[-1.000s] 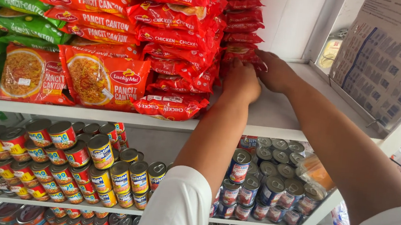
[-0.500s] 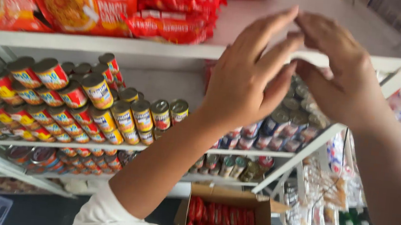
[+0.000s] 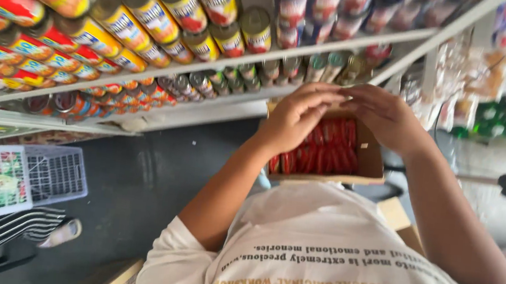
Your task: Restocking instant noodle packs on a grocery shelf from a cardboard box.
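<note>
A: While the view is tipped downward, a cardboard box (image 3: 368, 166) is seen on the dark floor (image 3: 155, 182), packed with red packets (image 3: 321, 150).

B: And the hands?

A: The left hand (image 3: 296, 116) is held over the box's near-shelf edge, fingers curled together; the right hand (image 3: 387, 115) is held just beside it, fingertips touching. Whether anything is pinched cannot be told.

B: Around the box?

A: Rows of cans (image 3: 134, 20) are stacked on white shelves (image 3: 223, 67) behind it. A white basket (image 3: 17, 180) is set well apart from the box, across the floor.
</note>
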